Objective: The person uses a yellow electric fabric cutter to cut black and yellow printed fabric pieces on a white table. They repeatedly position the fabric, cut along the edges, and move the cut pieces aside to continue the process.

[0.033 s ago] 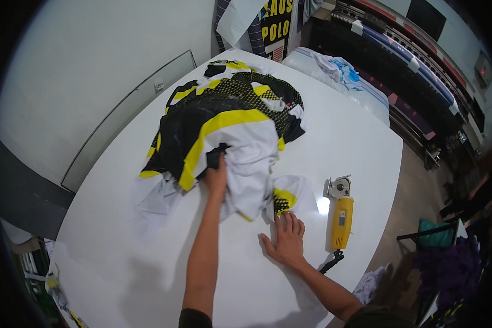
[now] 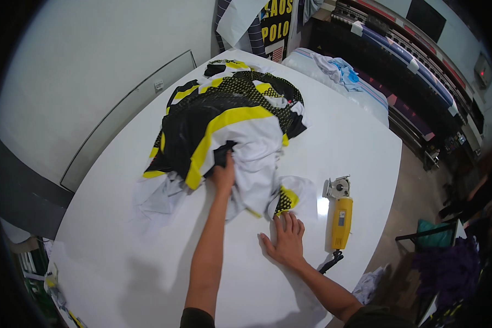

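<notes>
A heap of black, yellow and white printed fabric pieces (image 2: 188,131) lies crumpled across the far half of the white table (image 2: 120,235). My left hand (image 2: 223,176) is closed on a black part of this fabric at the near side of the heap; its fingertips are partly hidden by cloth. Flat on the table, my right hand (image 2: 286,240) has its fingers spread. Its fingertips touch the near edge of a small white, yellow and black fabric piece (image 2: 302,191). To the right of that hand lies a yellow handheld rotary fabric cutter (image 2: 341,221), its round blade end pointing away from me.
The cutter's black cord (image 2: 332,262) runs toward the table's right edge. Beyond that edge are a large roll-fed printer (image 2: 402,68) and a plastic-wrapped bundle (image 2: 339,87) with cloth on top. A wall (image 2: 109,65) borders the left. Purple cloth (image 2: 448,273) hangs at lower right.
My left hand has shifted slightly to the right, drawing the gripped cloth and the near part of the heap with it. My right hand stays in place.
</notes>
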A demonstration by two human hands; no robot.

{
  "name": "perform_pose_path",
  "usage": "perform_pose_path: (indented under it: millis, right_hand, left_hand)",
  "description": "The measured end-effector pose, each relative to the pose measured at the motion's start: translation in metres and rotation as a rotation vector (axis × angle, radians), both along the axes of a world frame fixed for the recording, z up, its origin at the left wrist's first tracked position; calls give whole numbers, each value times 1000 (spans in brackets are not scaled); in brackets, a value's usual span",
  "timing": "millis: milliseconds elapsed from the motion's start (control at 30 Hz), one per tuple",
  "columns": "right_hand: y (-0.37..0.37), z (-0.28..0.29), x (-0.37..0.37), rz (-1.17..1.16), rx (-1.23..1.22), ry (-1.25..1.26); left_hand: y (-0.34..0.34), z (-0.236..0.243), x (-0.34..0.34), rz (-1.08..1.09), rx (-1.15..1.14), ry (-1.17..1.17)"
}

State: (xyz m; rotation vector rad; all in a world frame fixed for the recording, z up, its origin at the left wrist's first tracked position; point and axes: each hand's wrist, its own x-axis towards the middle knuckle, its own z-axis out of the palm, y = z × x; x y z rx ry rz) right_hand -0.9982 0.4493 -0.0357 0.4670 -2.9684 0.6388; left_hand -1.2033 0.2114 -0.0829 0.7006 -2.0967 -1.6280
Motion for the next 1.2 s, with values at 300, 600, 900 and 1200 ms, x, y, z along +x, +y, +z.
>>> perform_pose_path:
  millis: [300, 600, 900, 1200]
  right_hand:
    - [-4, -15, 1, -1, -152, 103]
    - [2, -8, 8, -44, -186, 138]
    - [33, -40, -6, -66, -381, 232]
    - [-21, 43, 23, -96, -1121, -88]
  left_hand:
    - [35, 8, 61, -621, 134, -76]
    - [-52, 8, 201, -54, -779, -379]
    - [-38, 516, 70, -240, -176, 620]
    - [-137, 814, 364, -87, -911, 742]
